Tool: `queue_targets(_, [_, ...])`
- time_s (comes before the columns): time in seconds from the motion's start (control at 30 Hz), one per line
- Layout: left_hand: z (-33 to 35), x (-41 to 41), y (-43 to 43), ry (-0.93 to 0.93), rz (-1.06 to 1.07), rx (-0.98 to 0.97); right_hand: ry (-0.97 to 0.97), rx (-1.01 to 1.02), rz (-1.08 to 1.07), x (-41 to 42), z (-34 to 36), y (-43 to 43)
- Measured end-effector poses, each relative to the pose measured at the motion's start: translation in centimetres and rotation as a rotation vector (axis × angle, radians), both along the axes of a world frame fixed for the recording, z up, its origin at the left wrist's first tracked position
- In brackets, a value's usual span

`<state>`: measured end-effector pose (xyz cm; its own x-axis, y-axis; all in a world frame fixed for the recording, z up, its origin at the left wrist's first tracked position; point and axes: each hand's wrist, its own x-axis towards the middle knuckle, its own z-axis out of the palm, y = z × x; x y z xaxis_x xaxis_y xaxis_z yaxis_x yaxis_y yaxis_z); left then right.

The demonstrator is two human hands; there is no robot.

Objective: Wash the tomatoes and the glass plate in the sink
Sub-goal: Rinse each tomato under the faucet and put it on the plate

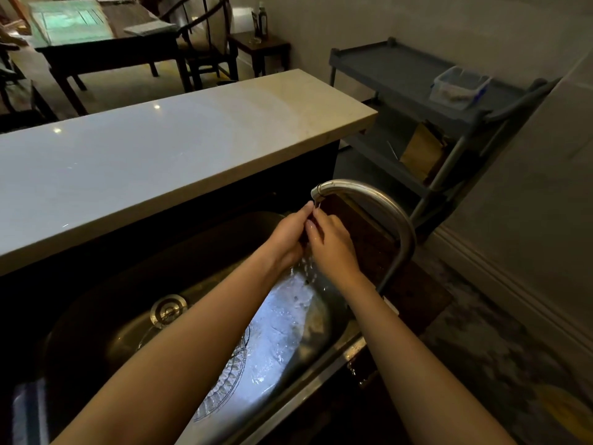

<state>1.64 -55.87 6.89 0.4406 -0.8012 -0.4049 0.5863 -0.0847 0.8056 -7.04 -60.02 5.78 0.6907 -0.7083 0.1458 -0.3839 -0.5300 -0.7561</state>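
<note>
1. Left hand (288,237) and right hand (333,242): pressed together under the curved steel faucet (378,203); anything held is hidden.
2. Patterned clear glass plate (224,380): lying in the steel sink (106,303) below the forearms, partly covered by them.

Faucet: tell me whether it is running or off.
Running. Water leaves the faucet spout, spills between both hands and splashes into the sink.
</note>
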Motion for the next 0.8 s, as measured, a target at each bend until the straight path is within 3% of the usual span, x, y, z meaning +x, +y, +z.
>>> queue_targets(0.17, [0.0,-0.1,0.4,0.316,0.080,-0.081,-0.028,0.128,-0.037,-0.4,-0.5,-0.8])
queue_targets(0.23, [-0.2,-0.1,0.2,0.313,0.092,-0.094,-0.053,0.204,-0.030,-0.6,-0.5,-0.8])
queue_targets(0.33, [-0.3,-0.7,-0.5,0.134,0.014,-0.061,-0.095,0.292,-0.077,-0.8,-0.3,-0.7])
queue_targets(0.4, [-0.3,-0.8,-0.8,0.080,-0.017,-0.040,-0.097,0.257,-0.081,-1.2,0.3,-0.4])
queue_targets(0.53, [-0.8,-0.1,-0.9,0.168,0.058,-0.015,-0.093,0.184,-0.137,-2.8,0.2,0.6])
queue_targets(0.73, [-1.7,-0.3,-0.7,0.303,0.099,-0.031,0.305,-0.091,-0.215,-7.3,-3.5,3.1])
queue_targets(0.8, [-2.2,-0.4,-0.4,0.328,0.072,-0.071,0.316,-0.097,-0.210,-7.9,-4.5,3.9])
